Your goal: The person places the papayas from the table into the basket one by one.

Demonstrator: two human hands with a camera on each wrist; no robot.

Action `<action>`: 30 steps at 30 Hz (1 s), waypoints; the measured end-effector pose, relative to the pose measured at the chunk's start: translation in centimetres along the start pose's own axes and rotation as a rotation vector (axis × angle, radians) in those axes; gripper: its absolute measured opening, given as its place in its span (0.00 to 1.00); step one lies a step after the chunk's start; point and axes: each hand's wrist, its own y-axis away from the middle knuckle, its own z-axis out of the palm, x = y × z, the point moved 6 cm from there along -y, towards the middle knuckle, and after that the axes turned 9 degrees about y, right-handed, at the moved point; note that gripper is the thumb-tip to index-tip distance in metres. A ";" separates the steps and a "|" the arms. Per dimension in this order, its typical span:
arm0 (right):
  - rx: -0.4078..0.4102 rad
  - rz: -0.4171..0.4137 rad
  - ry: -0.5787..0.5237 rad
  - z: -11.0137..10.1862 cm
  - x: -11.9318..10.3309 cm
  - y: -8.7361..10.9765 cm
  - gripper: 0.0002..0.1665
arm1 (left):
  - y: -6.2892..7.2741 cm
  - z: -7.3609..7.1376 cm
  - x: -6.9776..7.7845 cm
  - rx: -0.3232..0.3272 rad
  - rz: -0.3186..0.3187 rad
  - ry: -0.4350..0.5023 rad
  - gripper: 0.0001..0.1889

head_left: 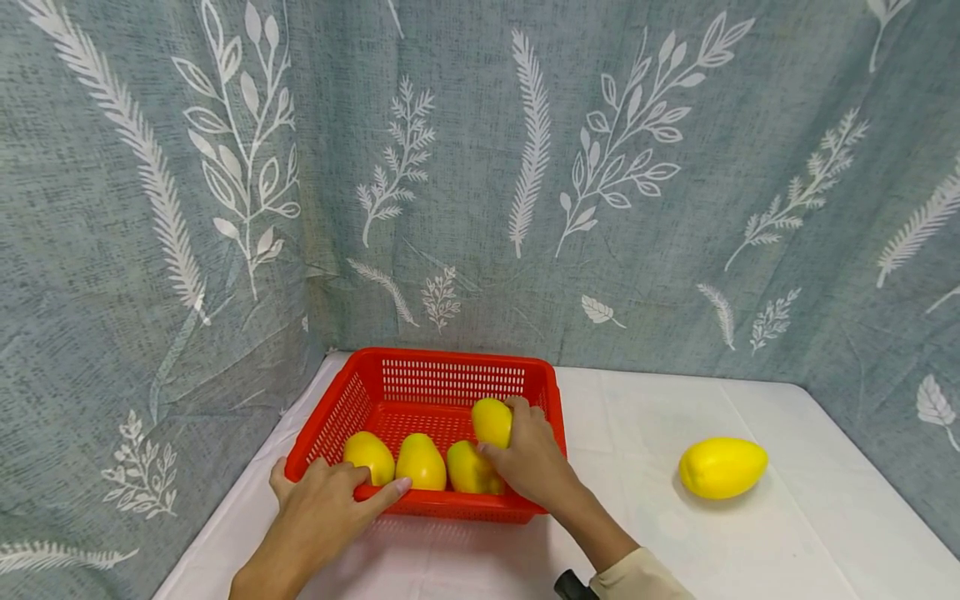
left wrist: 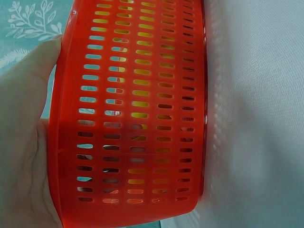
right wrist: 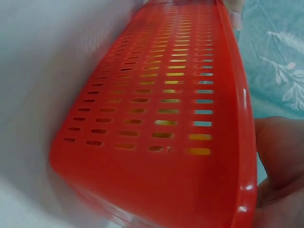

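Note:
A red plastic basket [head_left: 450, 360] with slotted walls sits on the table. My left hand [head_left: 318, 510] grips its near left corner, the thumb lying along the front rim; the left wrist view shows this hand at the rim of the basket [left wrist: 128, 142]. Inside the basket my right hand [head_left: 534, 454] holds a smooth yellow mango-like fruit [head_left: 491, 422] near the right side. Below it, along the front wall, are more yellow fruits [head_left: 420, 463], partly hidden by the rim. In the right wrist view, the slotted front wall [right wrist: 156, 99] covers most of the contents.
Another yellow fruit [head_left: 723, 468] lies on the white tablecloth [head_left: 622, 508] to the right of the basket. A grey-green curtain [head_left: 465, 167] with white leaf prints stands behind the table and along both sides.

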 end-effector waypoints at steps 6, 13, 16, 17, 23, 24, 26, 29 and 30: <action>-0.019 0.020 0.037 0.6 -0.2 -0.2 0.44 | 0.0 0.1 -0.2 -0.009 -0.009 0.000 0.41; -0.012 0.049 0.072 1.0 -0.2 -0.5 0.43 | -0.1 0.1 -0.3 -0.017 -0.016 -0.002 0.41; -0.023 0.057 0.097 1.1 -0.2 -0.6 0.43 | -0.1 0.1 -0.3 -0.015 -0.013 0.000 0.41; -0.029 0.059 0.106 1.2 -0.2 -0.6 0.43 | 0.0 0.1 -0.3 -0.013 -0.010 0.000 0.41; -0.097 0.080 0.134 1.7 -0.1 -0.5 0.43 | -0.1 0.1 -0.3 -0.007 0.001 0.001 0.41; -0.110 0.085 0.137 1.8 -0.1 -0.5 0.44 | 0.0 0.1 -0.3 -0.004 0.003 0.001 0.41; -0.138 0.094 0.148 2.0 -0.2 -0.4 0.44 | -0.1 0.1 -0.2 0.002 0.012 -0.001 0.41; -0.171 0.104 0.167 2.2 -0.2 -0.5 0.44 | 0.0 0.0 -0.2 0.017 0.022 -0.006 0.40; -0.178 0.105 0.174 2.2 -0.2 -0.6 0.43 | 0.0 0.0 -0.2 0.021 0.023 -0.006 0.39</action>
